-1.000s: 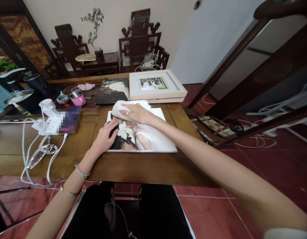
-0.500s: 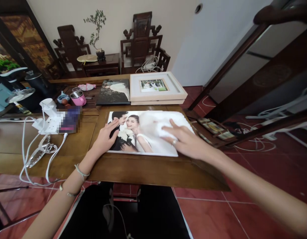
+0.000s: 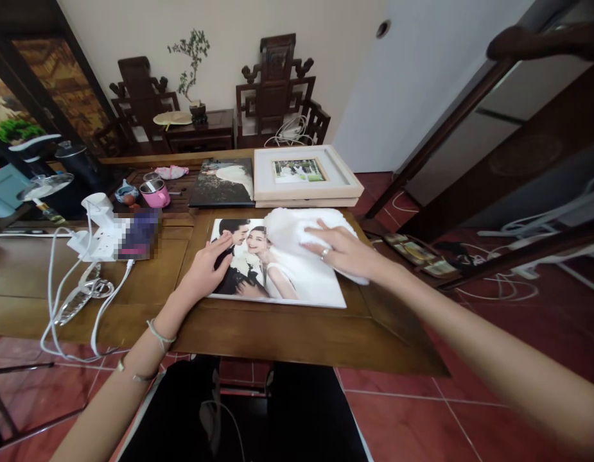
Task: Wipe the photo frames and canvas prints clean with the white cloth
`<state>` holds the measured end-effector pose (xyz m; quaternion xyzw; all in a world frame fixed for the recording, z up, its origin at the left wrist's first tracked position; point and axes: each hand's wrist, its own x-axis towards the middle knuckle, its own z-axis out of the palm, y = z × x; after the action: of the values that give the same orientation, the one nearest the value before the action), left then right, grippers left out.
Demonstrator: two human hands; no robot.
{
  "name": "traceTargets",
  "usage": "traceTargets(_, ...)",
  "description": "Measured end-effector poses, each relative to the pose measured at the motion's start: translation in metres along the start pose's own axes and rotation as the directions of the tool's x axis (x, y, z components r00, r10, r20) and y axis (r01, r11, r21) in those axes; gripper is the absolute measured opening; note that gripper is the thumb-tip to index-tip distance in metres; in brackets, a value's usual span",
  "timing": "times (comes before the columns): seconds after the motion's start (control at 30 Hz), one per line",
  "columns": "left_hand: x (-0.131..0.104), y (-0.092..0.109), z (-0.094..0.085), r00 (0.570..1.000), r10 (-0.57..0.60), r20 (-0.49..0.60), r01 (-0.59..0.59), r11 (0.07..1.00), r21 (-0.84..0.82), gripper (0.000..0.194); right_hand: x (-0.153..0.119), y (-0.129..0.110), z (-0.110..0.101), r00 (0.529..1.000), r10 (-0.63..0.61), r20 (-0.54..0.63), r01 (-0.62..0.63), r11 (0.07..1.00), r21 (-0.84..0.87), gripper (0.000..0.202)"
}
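A large wedding photo panel lies face up on the wooden table. My left hand rests flat on its left edge, fingers stretched over the dark suit in the picture. Over the panel's upper right part is a white cloth, bunched under my right hand, whose fingers press into it. A corner of the cloth hangs past the panel's right edge onto the table. The palm side of my right hand is hidden.
Behind the panel lie a dark photo panel and stacked light wooden frames. To the left are a power strip with white cables, a clear hair clip and a pink cup. Dark chairs stand along the wall.
My right hand has moved slightly left and away from me with the cloth, uncovering more of the panel's lower right part. My left hand stays on the panel's left edge.
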<state>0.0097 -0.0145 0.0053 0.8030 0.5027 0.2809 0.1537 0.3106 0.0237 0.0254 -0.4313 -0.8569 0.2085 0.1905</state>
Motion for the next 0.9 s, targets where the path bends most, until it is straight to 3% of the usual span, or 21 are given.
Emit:
traceTargets(0.1,0.0,-0.001,0.001,1.0,-0.011,-0.018,0.011,1.0,-0.002,0.044,0.026,0.015,-0.002,0.994,0.084,-0.065,-0.083,0.996,0.026,0.045)
traceTargets(0.23,0.0,-0.002,0.003,0.999,-0.027,-0.031,0.028,1.0,0.013,0.043,0.03,0.007,-0.003,0.995,0.073,-0.072,-0.07,0.997,0.046,0.04)
traceTargets(0.33,0.0,-0.002,0.003,0.999,-0.022,-0.03,0.023,0.999,0.029,0.043,0.003,-0.011,0.0,1.0,-0.011,-0.019,0.012,1.0,0.028,0.034)
traceTargets(0.53,0.001,-0.001,0.003,0.999,-0.016,-0.04,0.017,1.0,0.019,0.043,-0.083,-0.054,0.01,0.978,-0.199,0.067,0.198,0.98,0.024,0.023)
traceTargets(0.63,0.001,-0.001,0.002,0.999,-0.014,-0.038,0.015,1.0,0.016,0.043,-0.102,-0.065,0.01,0.954,-0.282,0.098,0.28,0.959,0.039,0.022)
traceTargets(0.73,0.001,-0.001,0.001,0.999,-0.01,-0.036,0.01,1.0,0.016,0.043,-0.091,-0.059,0.008,0.971,-0.221,0.09,0.216,0.975,0.06,0.026)
traceTargets(0.9,0.001,-0.002,0.0,0.999,-0.011,-0.033,0.011,1.0,0.013,0.043,-0.033,-0.02,0.006,0.999,-0.035,0.008,0.034,0.997,0.064,0.038)
